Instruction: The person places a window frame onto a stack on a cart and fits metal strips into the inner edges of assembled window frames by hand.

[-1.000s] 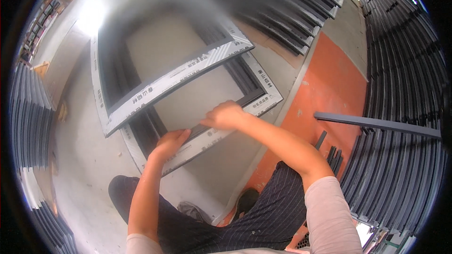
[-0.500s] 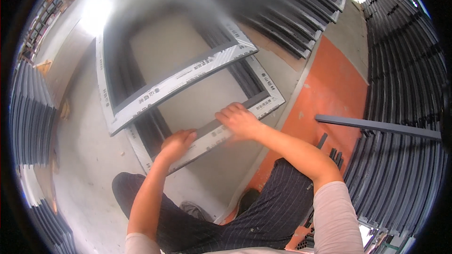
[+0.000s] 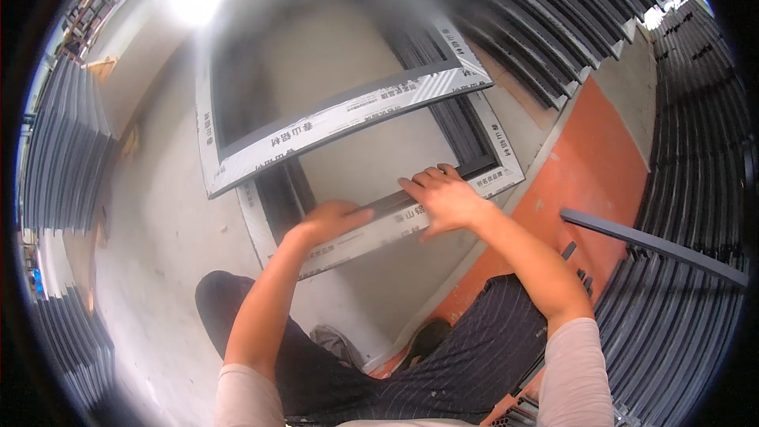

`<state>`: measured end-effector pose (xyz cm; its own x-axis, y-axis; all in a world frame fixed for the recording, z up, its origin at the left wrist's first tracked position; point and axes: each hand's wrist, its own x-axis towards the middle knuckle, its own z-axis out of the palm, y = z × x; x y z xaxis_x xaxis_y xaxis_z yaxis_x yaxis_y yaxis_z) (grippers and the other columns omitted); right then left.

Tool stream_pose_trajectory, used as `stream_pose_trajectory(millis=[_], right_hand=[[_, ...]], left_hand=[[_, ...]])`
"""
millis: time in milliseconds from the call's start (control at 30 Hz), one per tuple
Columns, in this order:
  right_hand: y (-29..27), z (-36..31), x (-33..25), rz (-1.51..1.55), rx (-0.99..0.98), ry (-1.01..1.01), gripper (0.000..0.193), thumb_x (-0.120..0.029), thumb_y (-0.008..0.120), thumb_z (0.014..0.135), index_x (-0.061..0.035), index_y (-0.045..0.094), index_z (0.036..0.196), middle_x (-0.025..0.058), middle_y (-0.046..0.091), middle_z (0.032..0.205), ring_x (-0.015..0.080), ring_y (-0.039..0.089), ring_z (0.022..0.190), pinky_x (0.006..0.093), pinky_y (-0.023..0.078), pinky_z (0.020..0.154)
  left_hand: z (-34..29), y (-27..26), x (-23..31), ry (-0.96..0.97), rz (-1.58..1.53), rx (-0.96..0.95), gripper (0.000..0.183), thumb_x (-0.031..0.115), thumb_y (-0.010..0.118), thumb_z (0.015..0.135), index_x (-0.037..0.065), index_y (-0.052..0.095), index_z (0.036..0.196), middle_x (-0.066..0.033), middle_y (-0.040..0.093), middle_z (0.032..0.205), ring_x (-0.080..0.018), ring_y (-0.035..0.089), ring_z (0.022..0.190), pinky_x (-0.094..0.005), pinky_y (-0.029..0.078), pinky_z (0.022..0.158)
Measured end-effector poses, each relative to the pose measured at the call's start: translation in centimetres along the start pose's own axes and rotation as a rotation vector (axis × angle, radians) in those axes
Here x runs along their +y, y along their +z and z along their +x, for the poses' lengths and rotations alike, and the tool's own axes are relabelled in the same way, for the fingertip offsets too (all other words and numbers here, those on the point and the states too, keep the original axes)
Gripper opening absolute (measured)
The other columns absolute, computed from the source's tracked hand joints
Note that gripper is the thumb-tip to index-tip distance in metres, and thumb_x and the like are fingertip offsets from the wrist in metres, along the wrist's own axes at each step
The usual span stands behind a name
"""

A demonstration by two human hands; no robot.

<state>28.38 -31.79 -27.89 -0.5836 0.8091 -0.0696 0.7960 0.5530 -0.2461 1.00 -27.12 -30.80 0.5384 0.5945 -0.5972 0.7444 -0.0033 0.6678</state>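
Note:
Two dark grey window frames, partly covered in white printed film, lie one over the other in front of me. The upper frame [image 3: 348, 122] is set farther away, so the near rail of the lower frame [image 3: 379, 231] sticks out toward me. My left hand [image 3: 330, 221] is curled over that rail left of its middle, thumb toward the right. On the same rail, nearer its right corner, my right hand [image 3: 444, 201] grips with its fingers over the inner edge and its thumb on the near side. The fingertips of my left hand are partly hidden.
Stacked dark profiles [image 3: 545, 24] fill the far right, and more bundles [image 3: 672, 316] line the right side. A single grey bar [image 3: 648, 241] juts over the orange floor strip [image 3: 589, 150]. Grey stacks [image 3: 67, 150] stand at the left. Glare blurs the far end.
The view has turned, so the frames and both hands sit farther right in the picture. Both hands stay on the lower frame's near rail; the left fingers lie more along it.

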Motion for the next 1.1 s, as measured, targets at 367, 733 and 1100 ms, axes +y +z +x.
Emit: stream_pose_trajectory(millis=[367, 733, 1100], right_hand=[[0.4, 0.8, 2.4, 0.251, 0.015, 0.108, 0.055, -0.048, 0.064, 0.081, -0.006, 0.064, 0.116, 0.0148, 0.065, 0.1, 0.0321, 0.059, 0.103, 0.0445, 0.042, 0.094], [1.5, 0.4, 3.5, 0.281, 0.015, 0.233, 0.026, -0.03, 0.056, 0.09, -0.0076, 0.069, 0.093, 0.0098, 0.067, 0.089, 0.029, 0.06, 0.095, 0.0426, 0.041, 0.09], [0.8, -2.4, 2.7, -0.14, 0.093, 0.085, 0.078, -0.043, 0.084, 0.055, -0.0006, 0.054, 0.114, 0.0123, 0.059, 0.11, 0.0269, 0.054, 0.11, 0.0458, 0.038, 0.101]], left_hand=[[0.7, 0.6, -0.6, 0.099, -0.046, 0.063, 0.061, 0.058, 0.052, 0.09, 0.001, 0.07, 0.101, -0.0197, 0.068, 0.099, -0.0311, 0.064, 0.095, -0.0379, 0.047, 0.084], [0.4, 1.2, -1.7, 0.03, -0.044, 0.072, 0.062, 0.053, 0.046, 0.098, -0.002, 0.059, 0.121, -0.021, 0.064, 0.116, -0.0302, 0.059, 0.109, -0.0339, 0.044, 0.094], [0.8, 0.2, 1.3, 0.149, 0.04, -0.064, 0.053, 0.044, 0.052, 0.097, -0.003, 0.057, 0.121, -0.0194, 0.061, 0.116, -0.0274, 0.057, 0.107, -0.0357, 0.045, 0.092]])
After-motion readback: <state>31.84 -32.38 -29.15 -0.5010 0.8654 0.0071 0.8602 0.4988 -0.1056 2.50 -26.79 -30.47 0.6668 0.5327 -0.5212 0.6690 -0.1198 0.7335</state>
